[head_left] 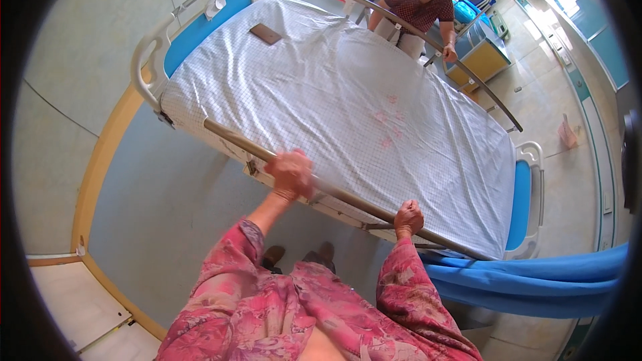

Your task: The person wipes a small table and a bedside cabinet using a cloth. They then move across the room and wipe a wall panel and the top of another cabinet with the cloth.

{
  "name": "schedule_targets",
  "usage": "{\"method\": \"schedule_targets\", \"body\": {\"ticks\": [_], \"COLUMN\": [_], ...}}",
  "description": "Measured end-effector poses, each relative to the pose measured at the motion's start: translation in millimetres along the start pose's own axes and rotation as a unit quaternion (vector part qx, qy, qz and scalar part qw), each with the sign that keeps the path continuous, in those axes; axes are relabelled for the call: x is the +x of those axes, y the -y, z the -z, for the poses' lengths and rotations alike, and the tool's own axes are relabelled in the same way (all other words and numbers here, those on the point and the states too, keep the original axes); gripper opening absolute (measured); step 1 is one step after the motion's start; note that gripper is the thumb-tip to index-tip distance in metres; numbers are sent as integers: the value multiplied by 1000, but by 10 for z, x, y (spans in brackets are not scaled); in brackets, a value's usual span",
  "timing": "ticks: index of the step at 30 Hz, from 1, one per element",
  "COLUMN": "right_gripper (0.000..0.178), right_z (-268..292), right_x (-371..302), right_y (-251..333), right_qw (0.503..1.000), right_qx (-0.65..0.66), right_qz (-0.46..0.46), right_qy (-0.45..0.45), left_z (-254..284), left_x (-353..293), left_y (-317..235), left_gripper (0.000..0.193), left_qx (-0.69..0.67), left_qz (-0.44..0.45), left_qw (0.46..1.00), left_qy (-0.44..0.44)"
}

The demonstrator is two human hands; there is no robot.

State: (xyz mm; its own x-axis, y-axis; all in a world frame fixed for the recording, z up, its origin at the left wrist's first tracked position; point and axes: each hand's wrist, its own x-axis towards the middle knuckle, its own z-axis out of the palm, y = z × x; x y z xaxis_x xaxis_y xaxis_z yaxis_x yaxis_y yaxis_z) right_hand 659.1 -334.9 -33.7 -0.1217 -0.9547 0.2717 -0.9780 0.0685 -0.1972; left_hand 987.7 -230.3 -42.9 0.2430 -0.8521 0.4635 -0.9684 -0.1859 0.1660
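Note:
A hospital bed with a white checked sheet point(321, 87) lies across the view. Along its near side runs a brown-topped side rail point(354, 202). Toward the left part of that rail, my left hand point(291, 172) is closed around the bar, slightly blurred. Farther right, my right hand point(408, 218) grips the same bar in a fist. The sheet is wrinkled and has faint pink marks near its middle. A brown flat rectangular thing point(265, 33) rests on it near the left end.
Across the bed a person in a dark cap point(418, 3) has a hand on the far side rail point(468, 73). Blue-panelled end boards point(210, 27) close the bed's ends. A blue curtain point(535, 281) hangs at right. A cabinet point(485, 57) and another bed stand behind.

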Motion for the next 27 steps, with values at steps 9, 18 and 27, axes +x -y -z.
{"method": "schedule_targets", "body": {"ticks": [9, 18, 27], "right_gripper": [27, 25, 26], "right_z": [-59, -46, -22], "right_x": [9, 0, 10], "right_y": [-44, -21, -14], "right_qw": [1000, 1000, 1000], "right_qx": [-19, -13, -6], "right_qz": [-2, -1, -1], "right_qy": [17, -8, 0], "left_z": [-128, 96, 466], "left_x": [-128, -150, -96], "left_y": [-1471, -415, 1463], "left_gripper": [11, 18, 14], "left_qx": [-255, -199, -25], "left_qz": [-174, -97, 122], "left_qw": [951, 975, 992], "left_qy": [-12, -34, -2]}}
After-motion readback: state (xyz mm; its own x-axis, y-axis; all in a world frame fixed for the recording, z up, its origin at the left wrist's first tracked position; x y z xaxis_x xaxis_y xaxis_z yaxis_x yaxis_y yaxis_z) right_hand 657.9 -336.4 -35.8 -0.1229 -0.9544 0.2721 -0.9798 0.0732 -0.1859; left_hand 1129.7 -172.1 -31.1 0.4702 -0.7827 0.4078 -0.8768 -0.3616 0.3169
